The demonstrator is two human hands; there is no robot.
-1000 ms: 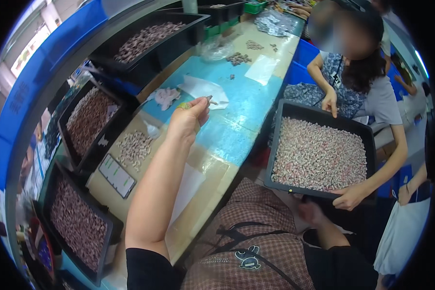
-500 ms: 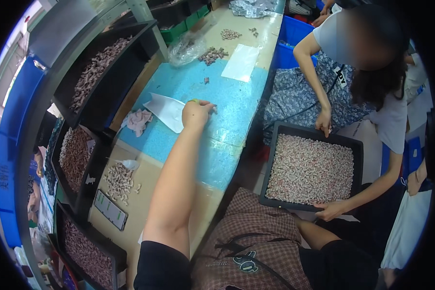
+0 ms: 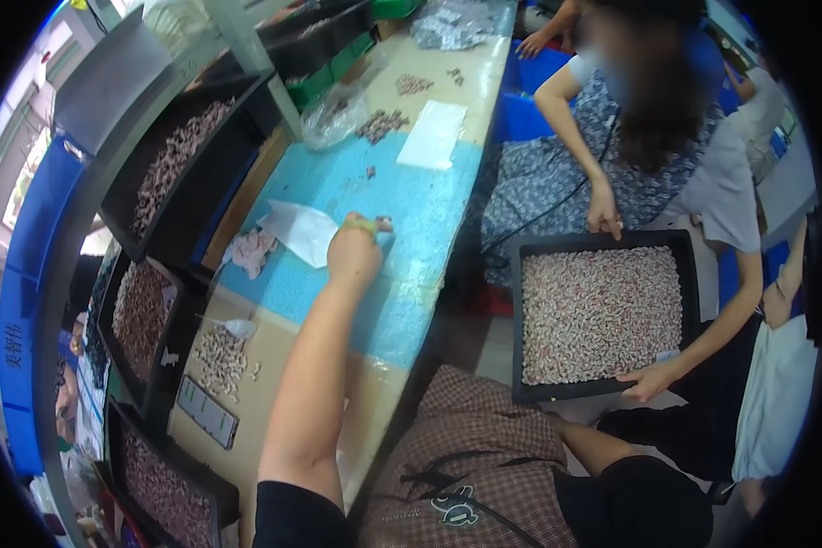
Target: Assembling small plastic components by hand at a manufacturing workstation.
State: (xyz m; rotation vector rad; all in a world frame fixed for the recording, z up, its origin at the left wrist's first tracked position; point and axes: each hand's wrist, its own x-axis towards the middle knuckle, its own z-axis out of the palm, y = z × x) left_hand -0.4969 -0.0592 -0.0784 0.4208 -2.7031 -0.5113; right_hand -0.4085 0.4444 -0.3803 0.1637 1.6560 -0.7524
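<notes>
My left hand [image 3: 354,252] reaches over the blue mat [image 3: 402,274] on the bench. Its fingers are drawn together, with a yellow-green band or cover on one. What they pinch, if anything, I cannot make out. Beside the hand lies a creased white paper sheet [image 3: 303,232]. My right forearm [image 3: 594,446] runs behind the checked brown apron on my lap; the right hand itself is hidden. To my right, a co-worker's two hands hold a black tray [image 3: 518,320] full of small pinkish-white pieces [image 3: 603,315].
Black bins [image 3: 231,128] of similar pieces line the left side. A phone [image 3: 206,411] lies near a loose pile of pieces [image 3: 221,361] and a crumpled pink cloth [image 3: 249,253]. Farther back are a clear plastic bag [image 3: 331,119], a white sheet [image 3: 434,134] and small piles.
The view has shifted slightly. The co-worker's tray has turned straighter and sits a little farther right. My left hand stays over the mat beside the paper.
</notes>
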